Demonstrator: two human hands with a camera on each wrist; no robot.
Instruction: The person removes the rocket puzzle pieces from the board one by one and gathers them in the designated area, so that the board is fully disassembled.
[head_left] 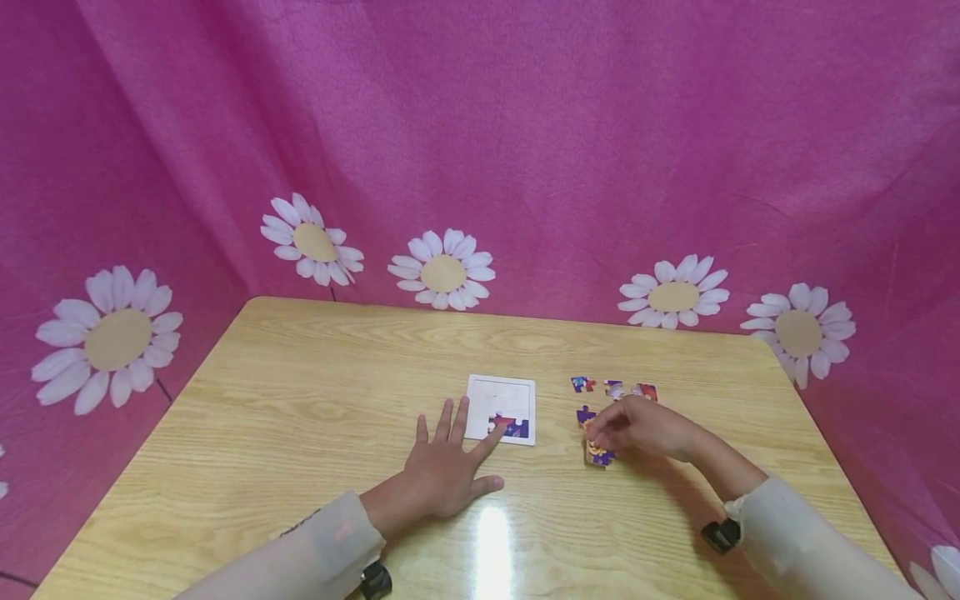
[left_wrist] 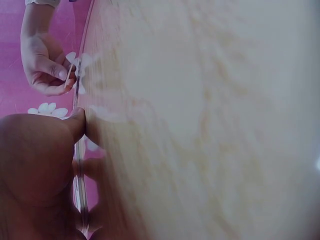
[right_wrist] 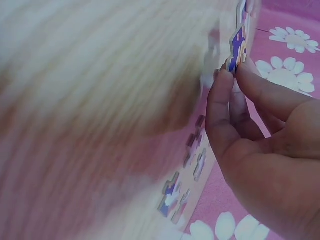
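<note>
A square white puzzle tray [head_left: 483,396] lies on the wooden table. Joined purple and red jigsaw pieces [head_left: 516,428] fill its lower right part. My left hand [head_left: 442,473] is spread flat, its fingertips at the tray's lower left edge and the index finger reaching onto the pieces. Right of the tray, my right hand [head_left: 648,428] pinches a purple and yellow jigsaw piece [head_left: 600,457] between thumb and fingers. In the right wrist view that jigsaw piece [right_wrist: 238,49] stands tilted up off the table. The left wrist view shows only its thin edge.
Several loose jigsaw pieces lie beyond the right hand, among them a blue and red one [head_left: 581,384], a pale one [head_left: 613,388] and a red one [head_left: 647,391]. Another purple piece [head_left: 585,415] is near the right fingertips. A pink daisy-printed cloth [head_left: 525,167] hangs around the table [head_left: 337,375].
</note>
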